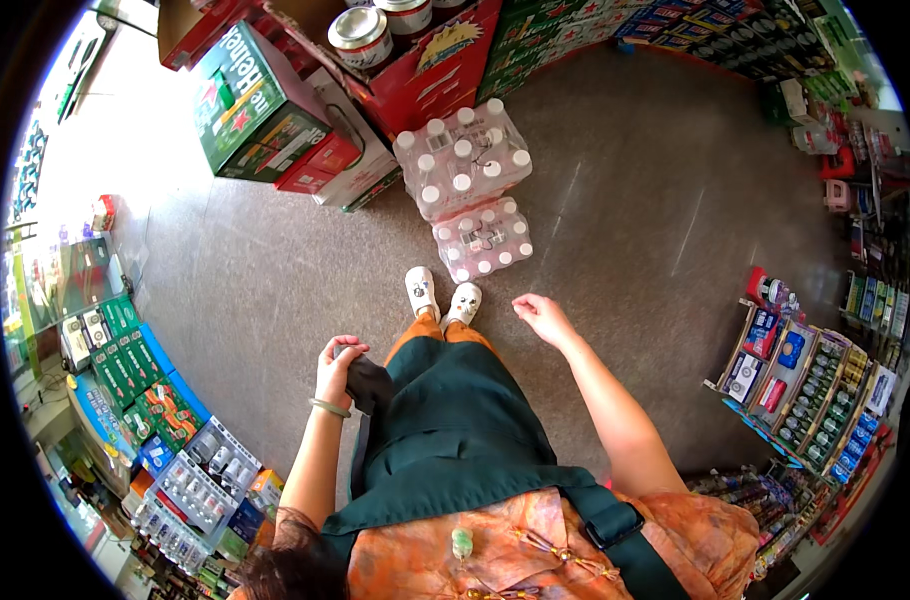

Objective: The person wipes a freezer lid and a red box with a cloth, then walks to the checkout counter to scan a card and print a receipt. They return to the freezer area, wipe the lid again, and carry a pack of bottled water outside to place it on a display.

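Observation:
My left hand (338,369) is at the left side of the dark green apron (455,405), gripping a bunched dark cloth (369,381). Whether this cloth is part of the apron I cannot tell. My right hand (543,318) hangs over the floor to the right, fingers curled together with nothing visible in them. Just ahead of my white shoes (420,291), a shrink-wrapped pack of white-capped bottles (485,238) stands on the floor. Beyond it and touching it is a second, larger-looking bottle pack (462,161).
A Heineken carton (256,105) tops a stack of boxes at the upper left. Beside it, a red display box (440,67) holds several cans. Stocked counter displays (192,465) flank me on the left, and a tiered shelf (800,390) stands on the right.

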Available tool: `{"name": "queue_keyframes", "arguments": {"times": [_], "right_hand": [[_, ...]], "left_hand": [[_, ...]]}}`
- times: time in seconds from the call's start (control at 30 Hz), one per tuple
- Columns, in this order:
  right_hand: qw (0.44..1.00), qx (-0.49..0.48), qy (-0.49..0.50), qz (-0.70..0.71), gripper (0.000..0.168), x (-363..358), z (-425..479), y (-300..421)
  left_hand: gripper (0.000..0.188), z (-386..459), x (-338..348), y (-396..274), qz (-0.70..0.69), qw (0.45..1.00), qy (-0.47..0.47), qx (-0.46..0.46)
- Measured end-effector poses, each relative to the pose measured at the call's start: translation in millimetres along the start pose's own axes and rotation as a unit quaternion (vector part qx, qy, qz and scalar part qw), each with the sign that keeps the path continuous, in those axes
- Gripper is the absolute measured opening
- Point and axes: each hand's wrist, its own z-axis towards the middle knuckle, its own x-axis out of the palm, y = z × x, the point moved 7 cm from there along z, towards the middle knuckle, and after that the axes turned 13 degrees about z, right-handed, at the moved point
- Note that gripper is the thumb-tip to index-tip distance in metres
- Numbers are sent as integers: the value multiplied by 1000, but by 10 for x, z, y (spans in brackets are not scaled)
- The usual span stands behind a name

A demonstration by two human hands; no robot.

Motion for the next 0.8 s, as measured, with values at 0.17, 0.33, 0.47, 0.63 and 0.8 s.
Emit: {"name": "queue_keyframes", "arguments": {"times": [0.17,0.33,0.47,0.63,0.8], "right_hand": [[994,5,-86,72,31,-267,657,-872],[976,15,-196,98,46,-692,1833,-1543],[966,70,-204,145,56,-803,2679,-1581],[958,82,-233,143,45,-799,3165,-2038],[940,36,-323,107,44,-836,3166,-2157]], "left_hand": [[34,1049,481,360,79,990,106,-42],[34,2701,1086,1250,182,966,119,-142],[29,3887,1457,1891,184,967,158,-79],[24,4049,1639,1951,33,977,152,-145],[25,3865,1474,1949,2,952,69,-297]]}}
